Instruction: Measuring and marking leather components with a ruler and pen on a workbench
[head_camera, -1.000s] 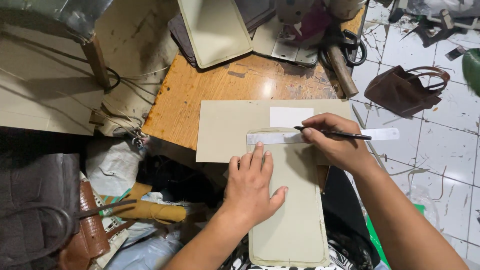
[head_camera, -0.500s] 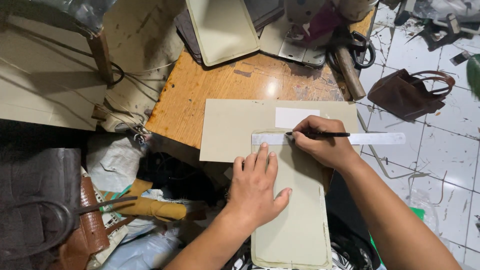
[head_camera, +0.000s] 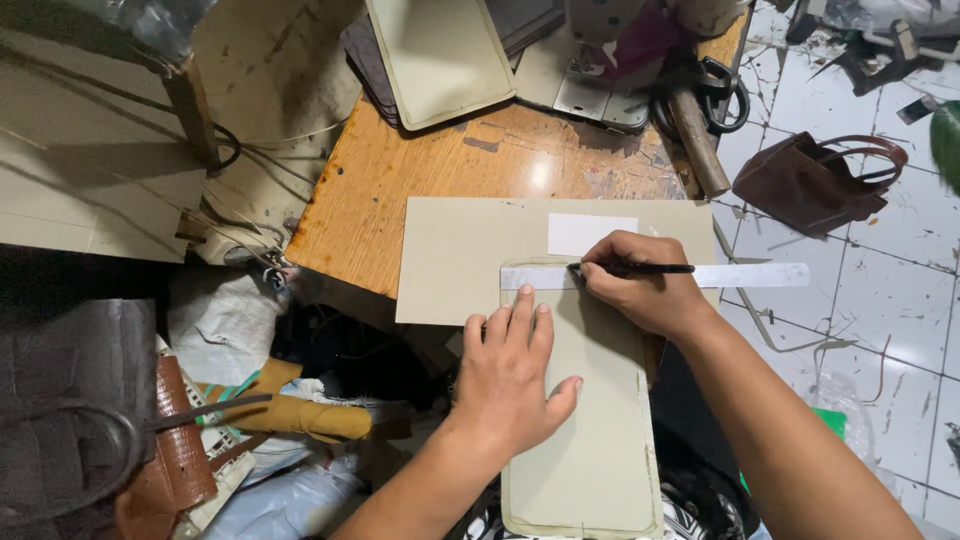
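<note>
My left hand (head_camera: 510, 370) lies flat, fingers spread, on a pale green panel with rounded corners (head_camera: 590, 440); its fingertips reach the lower edge of a metal ruler (head_camera: 745, 275). The ruler lies across the panel's top end and over a tan cardboard sheet (head_camera: 450, 260). My right hand (head_camera: 650, 290) grips a black pen (head_camera: 640, 268), its tip touching the ruler's upper edge near the middle. A small white card (head_camera: 590, 232) lies on the cardboard just above the pen.
The wooden table (head_camera: 400, 180) carries another pale panel (head_camera: 440, 55), dark panels, a sewing machine base (head_camera: 590, 90), a hammer (head_camera: 695, 135) and scissors. A brown handbag (head_camera: 815, 180) sits on the tiled floor at right. Bags and scraps crowd the lower left.
My right hand has slid the pen leftward along the ruler's edge. The ruler has shifted slightly right. My left hand has stayed pressed on the panel.
</note>
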